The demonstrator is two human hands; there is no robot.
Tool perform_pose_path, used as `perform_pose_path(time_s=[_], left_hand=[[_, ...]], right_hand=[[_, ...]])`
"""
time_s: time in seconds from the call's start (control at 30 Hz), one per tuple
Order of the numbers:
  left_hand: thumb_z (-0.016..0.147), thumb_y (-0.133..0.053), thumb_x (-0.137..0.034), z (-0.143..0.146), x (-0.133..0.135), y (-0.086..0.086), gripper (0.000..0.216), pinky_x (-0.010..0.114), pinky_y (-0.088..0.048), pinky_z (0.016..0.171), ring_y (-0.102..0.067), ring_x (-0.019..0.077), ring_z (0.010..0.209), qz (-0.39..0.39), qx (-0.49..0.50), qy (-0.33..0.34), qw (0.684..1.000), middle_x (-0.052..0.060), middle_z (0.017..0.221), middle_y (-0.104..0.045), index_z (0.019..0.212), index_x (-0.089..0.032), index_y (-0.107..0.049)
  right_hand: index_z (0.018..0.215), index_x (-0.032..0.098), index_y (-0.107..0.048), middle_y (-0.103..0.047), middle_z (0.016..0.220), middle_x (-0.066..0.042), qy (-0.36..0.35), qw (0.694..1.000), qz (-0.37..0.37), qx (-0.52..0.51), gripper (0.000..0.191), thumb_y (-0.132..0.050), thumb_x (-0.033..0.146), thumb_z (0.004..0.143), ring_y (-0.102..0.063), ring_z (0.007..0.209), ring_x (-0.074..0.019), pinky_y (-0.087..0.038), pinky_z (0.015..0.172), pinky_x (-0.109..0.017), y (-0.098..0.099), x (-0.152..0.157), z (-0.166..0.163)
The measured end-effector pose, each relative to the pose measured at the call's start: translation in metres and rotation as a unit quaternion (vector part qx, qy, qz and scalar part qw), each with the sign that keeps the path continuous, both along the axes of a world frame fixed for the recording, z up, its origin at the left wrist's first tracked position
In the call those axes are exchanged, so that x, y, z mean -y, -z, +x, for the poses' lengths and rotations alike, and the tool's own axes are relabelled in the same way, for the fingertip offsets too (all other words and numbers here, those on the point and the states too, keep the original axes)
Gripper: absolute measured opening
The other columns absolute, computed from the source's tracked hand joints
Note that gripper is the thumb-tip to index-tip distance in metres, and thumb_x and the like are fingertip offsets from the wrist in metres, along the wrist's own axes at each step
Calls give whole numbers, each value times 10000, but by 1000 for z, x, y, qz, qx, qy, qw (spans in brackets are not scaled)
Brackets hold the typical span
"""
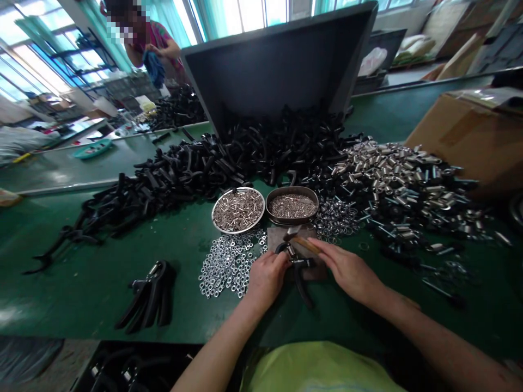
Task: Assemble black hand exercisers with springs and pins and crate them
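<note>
My left hand (268,273) pinches a black spring clamp (301,283) with a metal coil spring in it, above a square metal plate (318,271). In my right hand (345,267) is a small hammer (307,244), gripped by its wooden handle, with its head just over the clamp. Beyond the plate are an oval tin (292,206) of tiny metal parts and a round dish (237,211) of small metal pins. Loose washers (229,265) lie spread beside my left hand. Several black clamps (151,296) lie bunched together farther left.
Heaped black plastic parts (175,171) spill from a tipped grey bin (281,65). Springs (392,166) and bolts are piled at right, near a cardboard box (461,136). A green tray (93,148) lies at left. Another person (163,46) holds blue cloth at the back.
</note>
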State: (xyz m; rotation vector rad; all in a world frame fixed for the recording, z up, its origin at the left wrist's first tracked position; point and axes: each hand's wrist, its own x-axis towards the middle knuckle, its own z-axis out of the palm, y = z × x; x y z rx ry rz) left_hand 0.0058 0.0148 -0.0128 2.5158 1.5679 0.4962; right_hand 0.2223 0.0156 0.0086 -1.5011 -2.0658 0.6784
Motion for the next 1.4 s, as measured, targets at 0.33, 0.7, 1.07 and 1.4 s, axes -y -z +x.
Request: perform_pose_path(time_s=[0.33, 0.7, 1.07, 1.4], left_hand=[[756, -661, -227, -4, 25, 15, 255, 306, -486, 683, -592, 181, 777, -76, 216, -125, 965, 29, 863, -604, 960, -191, -513], [785, -604, -236, -1, 26, 13, 218, 312, -461, 716, -587, 191, 812, -116, 192, -134, 965, 34, 874, -609, 960, -198, -478], [790, -591, -218, 0, 25, 11, 233, 308, -463, 720, -580, 193, 811, -112, 162, -125, 973, 44, 866, -612, 1005, -175, -513], [830, -526, -178, -2, 20, 5, 328, 311, -471, 761, -582, 169, 790, -165, 269, -97, 944, 46, 866, -633, 1109, -267, -673]], right_hand=[[1330, 271, -488, -662, 1166, -52, -55, 994, 51, 80, 424, -360, 208, 930, -655, 996, -188, -546, 861, -353, -6, 33, 12], [1334, 261, -489, -701, 1007, -66, -60, 986, 49, 145, 427, -352, 214, 933, -686, 796, -182, -575, 718, -341, -2, 46, 10], [1322, 253, -511, -703, 863, -52, -35, 984, 79, 155, 429, -339, 211, 931, -666, 689, -155, -564, 657, -295, -1, 54, 14], [1320, 290, -518, -690, 960, -54, 108, 953, 132, 249, 416, -315, 326, 958, -657, 763, -178, -528, 646, -296, 18, 75, 67]])
